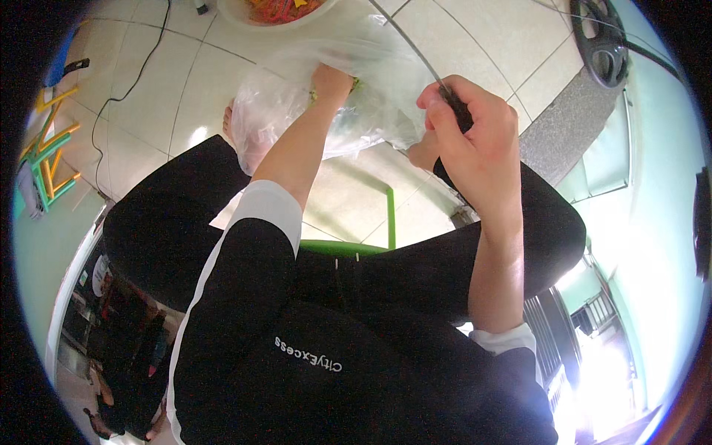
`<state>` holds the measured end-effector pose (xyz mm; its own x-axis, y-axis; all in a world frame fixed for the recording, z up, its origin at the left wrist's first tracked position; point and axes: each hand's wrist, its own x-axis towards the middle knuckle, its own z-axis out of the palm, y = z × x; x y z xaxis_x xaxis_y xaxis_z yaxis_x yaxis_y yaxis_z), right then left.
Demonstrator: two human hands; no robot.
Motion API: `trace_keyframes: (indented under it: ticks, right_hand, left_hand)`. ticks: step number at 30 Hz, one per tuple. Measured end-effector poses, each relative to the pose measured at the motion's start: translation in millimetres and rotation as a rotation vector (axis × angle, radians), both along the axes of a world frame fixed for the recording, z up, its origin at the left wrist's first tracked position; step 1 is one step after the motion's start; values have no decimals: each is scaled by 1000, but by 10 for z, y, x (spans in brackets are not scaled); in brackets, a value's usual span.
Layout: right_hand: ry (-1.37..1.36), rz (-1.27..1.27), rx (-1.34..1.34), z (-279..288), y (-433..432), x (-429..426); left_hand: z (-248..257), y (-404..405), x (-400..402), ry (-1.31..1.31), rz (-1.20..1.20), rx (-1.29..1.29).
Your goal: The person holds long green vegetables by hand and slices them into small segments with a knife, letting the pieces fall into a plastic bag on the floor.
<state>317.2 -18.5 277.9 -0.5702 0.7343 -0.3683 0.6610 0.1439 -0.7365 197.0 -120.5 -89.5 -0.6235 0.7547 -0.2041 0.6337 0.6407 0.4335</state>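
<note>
A crumpled clear plastic bag [384, 105] is spread between my bare feet on the tiled floor. My left hand [332, 83] reaches down into it, fingers hidden by the wrist and plastic. Some greenish matter [356, 84] shows beside that hand; I cannot tell whether it is held. In my right hand [481, 114] is the black handle of a knife [459, 110]. Its long thin blade points away from me and leftward, over the bag, and leaves the picture at the top.
Beyond the bag stands a pale basin [233, 14] with red and orange contents. A black cable [104, 105] crosses the floor at left, near yellow-and-green stool frames [50, 158]. A dark fan-like base [599, 41] stands far right. I sit on a green plastic seat [339, 247].
</note>
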Motion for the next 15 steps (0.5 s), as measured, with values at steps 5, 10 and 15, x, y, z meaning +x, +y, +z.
trace_keyframes:
  ticks: [5,10,15]
  right_hand:
    - [56,-11,14,2,-23,-8]
    - [60,5,11,51,-28,-48]
    - [64,33,57,121,-34,-64]
  left_hand:
    - [-13,-142,13,50,-86,-32]
    - [61,-322,-38,-9,-104,-46]
    - [373,-461,-159,-298,22,-17]
